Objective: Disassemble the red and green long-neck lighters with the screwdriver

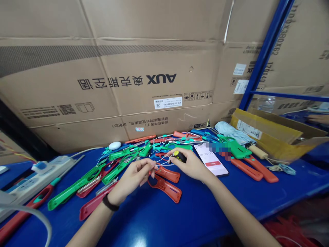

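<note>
My left hand (140, 173) is closed, thumb and fingers pinched on a thin white wire (161, 160). The wire runs across to the fingertips of my right hand (191, 164). That hand is closed too, around a screwdriver with a yellow-and-black handle (180, 156); its tip is not clearly visible. Just below both hands lie orange-red lighter shell halves (168, 188), flat on the blue table. My left fingers partly cover their upper end. Near my left wrist, a dark red shell (96, 202) with a metal tube lies on the table, beside a green shell (119, 170).
A phone (209, 159) showing a timer lies right of my right hand. Green and orange shells (257, 168) are beyond it, near a folded umbrella (235, 133) and an open yellow-taped box (267, 130). A power strip (33, 181) stands left; large cartons (128, 68) wall the back.
</note>
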`<action>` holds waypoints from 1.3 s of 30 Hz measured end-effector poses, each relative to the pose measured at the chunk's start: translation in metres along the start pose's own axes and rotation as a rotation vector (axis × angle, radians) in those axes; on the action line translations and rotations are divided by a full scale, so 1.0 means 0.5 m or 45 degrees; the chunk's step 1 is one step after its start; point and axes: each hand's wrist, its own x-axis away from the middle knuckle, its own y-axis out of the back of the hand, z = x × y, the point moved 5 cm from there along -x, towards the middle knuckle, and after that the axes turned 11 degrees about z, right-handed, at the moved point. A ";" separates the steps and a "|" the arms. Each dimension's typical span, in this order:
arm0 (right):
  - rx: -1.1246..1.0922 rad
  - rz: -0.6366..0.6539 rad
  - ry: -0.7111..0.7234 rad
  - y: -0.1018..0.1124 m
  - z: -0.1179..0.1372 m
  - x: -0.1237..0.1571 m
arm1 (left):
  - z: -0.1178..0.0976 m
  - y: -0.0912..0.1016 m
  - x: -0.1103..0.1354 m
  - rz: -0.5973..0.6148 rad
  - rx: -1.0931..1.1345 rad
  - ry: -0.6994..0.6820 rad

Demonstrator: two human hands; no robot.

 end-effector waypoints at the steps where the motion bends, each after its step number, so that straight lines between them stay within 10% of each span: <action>1: 0.008 0.023 0.000 0.000 -0.001 0.001 | 0.000 0.003 0.000 -0.012 -0.013 -0.004; 20: -0.015 0.193 -0.098 -0.008 -0.007 0.010 | -0.014 0.011 0.008 0.214 -0.244 0.056; 29: -0.564 0.358 -0.190 -0.026 0.009 0.013 | -0.016 0.020 0.016 -0.138 0.132 -0.006; 39: -0.873 0.262 -0.187 -0.027 0.003 0.003 | -0.024 0.024 0.015 -0.160 0.055 -0.078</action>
